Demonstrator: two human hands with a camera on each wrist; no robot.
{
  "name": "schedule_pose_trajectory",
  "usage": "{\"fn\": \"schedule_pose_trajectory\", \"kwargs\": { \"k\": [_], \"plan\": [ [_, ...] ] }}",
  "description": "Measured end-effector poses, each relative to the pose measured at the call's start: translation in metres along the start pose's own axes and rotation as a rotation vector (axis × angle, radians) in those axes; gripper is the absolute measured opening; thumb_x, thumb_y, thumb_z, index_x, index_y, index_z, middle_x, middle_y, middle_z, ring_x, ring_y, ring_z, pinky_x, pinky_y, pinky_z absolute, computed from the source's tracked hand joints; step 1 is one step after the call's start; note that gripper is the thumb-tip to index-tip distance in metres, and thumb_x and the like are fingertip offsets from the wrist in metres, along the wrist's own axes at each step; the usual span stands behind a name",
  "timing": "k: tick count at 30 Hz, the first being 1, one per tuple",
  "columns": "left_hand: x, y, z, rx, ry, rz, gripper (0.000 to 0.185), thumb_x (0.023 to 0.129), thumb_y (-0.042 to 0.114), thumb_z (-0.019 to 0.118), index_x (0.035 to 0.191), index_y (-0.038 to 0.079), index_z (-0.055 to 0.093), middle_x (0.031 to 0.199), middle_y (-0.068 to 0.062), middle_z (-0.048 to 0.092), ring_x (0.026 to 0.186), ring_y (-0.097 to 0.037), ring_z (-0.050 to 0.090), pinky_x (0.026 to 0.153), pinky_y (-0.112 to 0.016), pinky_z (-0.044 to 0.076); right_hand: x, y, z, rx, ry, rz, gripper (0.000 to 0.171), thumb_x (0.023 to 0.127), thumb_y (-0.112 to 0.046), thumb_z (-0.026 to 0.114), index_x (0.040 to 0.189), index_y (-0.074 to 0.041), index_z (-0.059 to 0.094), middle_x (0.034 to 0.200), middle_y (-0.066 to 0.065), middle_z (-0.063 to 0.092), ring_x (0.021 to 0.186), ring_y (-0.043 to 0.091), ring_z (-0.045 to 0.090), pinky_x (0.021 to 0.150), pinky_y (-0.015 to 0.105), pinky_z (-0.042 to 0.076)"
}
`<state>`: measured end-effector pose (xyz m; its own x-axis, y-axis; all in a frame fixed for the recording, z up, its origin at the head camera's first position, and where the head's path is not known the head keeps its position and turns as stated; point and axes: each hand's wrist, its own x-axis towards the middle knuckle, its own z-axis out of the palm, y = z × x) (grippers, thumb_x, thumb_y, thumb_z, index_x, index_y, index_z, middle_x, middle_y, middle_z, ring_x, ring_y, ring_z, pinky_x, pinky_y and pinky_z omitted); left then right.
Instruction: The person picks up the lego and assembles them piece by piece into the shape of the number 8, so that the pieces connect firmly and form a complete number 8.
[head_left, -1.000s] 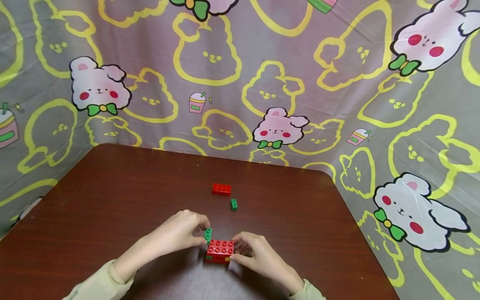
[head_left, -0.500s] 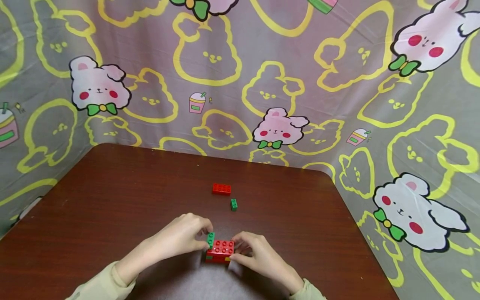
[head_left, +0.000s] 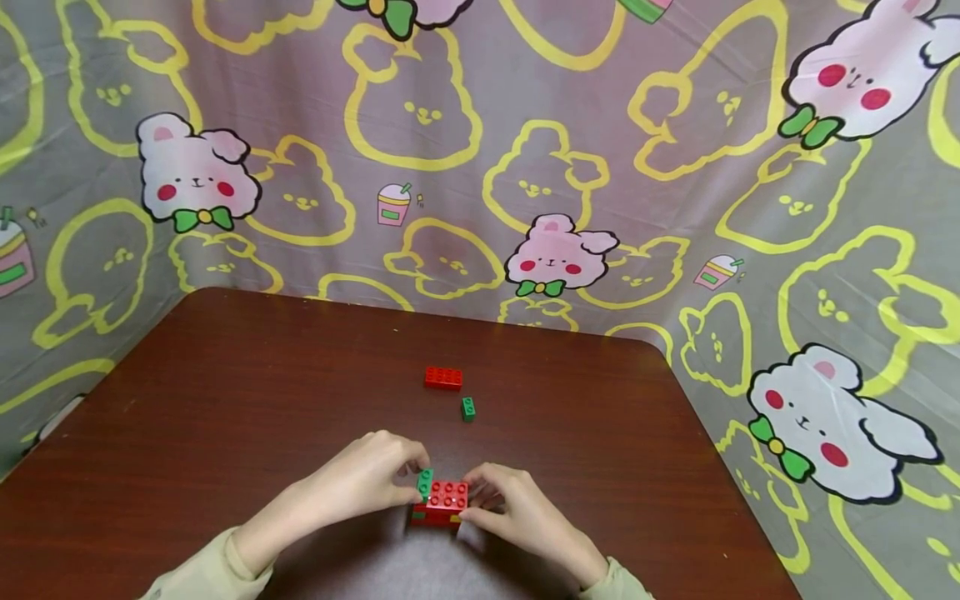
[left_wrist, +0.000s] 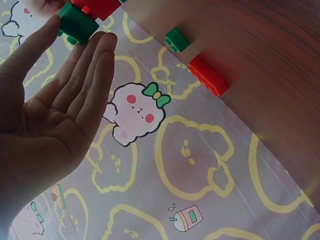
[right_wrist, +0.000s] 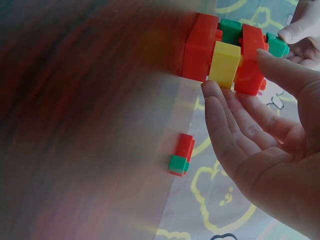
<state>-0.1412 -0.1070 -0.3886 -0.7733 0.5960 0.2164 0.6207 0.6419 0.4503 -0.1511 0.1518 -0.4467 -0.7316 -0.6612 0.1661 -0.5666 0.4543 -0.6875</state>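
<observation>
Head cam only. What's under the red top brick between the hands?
Observer: In the right wrist view, the brick stack has a yellow plastic brick and a green plastic brick between the top red plastic brick and a bottom red plastic brick.
Operator: Right hand's grip?
Observer: The right hand pinches the stack: thumb on the top red brick, fingertips at the yellow one.
Operator: Left hand?
Observer: In the left wrist view, the left hand pinches the small green plastic brick between thumb and nearly straight fingers, against the stack's edge.
</observation>
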Motion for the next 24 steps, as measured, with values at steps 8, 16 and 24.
{"fn": "schedule_pose_trajectory", "kwargs": {
  "k": [8,16,24],
  "plan": [
    [-0.0007,0.0011,0.001,-0.002,-0.008,-0.015,0.026,0.073,0.021,0.088,0.092,0.011,0.073,0.085,0.001,0.075,0.072,-0.008,0.069,0.062,-0.02,0.053,-0.0006,0.0,0.0002,-0.001,0.004,0.003,0.025,0.09,-0.025,0.073,0.108,-0.01,0.064,0.097,0.003,0.072,0.083,0.002,0.068,0.072,0.02,0.058],
    [-0.0004,-0.0014,0.0029,-0.031,-0.003,-0.022,0.027,0.072,0.022,0.089,0.091,0.012,0.072,0.084,0.002,0.075,0.072,-0.006,0.068,0.062,-0.018,0.052,-0.001,0.0002,0.0006,0.003,0.008,-0.004,0.026,0.09,-0.025,0.073,0.108,-0.01,0.064,0.097,0.004,0.072,0.082,0.002,0.068,0.072,0.02,0.058],
    [0.0,-0.0087,0.0047,-0.131,-0.011,-0.001,0.025,0.073,0.018,0.088,0.089,0.01,0.072,0.081,0.002,0.074,0.069,-0.005,0.066,0.061,-0.014,0.051,-0.0013,0.0006,0.0006,0.001,0.014,-0.019,0.025,0.09,-0.024,0.073,0.108,-0.009,0.064,0.096,0.004,0.072,0.082,0.003,0.068,0.072,0.02,0.058]
  ]
}}
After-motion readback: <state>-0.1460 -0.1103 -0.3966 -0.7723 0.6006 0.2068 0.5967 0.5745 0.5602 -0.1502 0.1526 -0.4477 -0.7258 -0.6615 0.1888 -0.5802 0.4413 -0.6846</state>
